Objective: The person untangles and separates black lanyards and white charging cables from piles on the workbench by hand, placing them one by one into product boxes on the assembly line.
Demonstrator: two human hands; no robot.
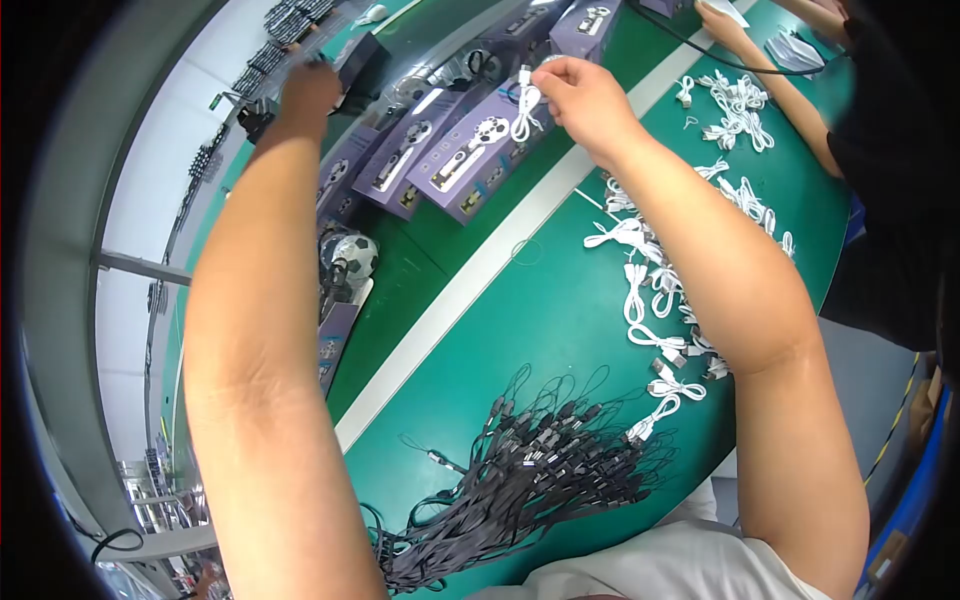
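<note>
A small coiled white cable [524, 108] hangs pinched in the fingertips of the right hand [585, 100], over an open purple box [478, 150] in the row at the bench's far edge; light and limp, it looks best held at the bundled middle. The left hand [310, 88] reaches further along that row, fingers closed on a dark object [362, 58]. Loose white cables [655, 290] and black lanyards [520, 470] lie on the green bench [560, 320] toward its near edge.

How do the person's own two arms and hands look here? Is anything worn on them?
Both arms are bare along all that shows, with no sleeve over the forearms. The left hand and the right hand wear no gloves. No watch, bracelet or ring is visible. A light, whitish garment shows at the bottom edge, on the person's body.
</note>
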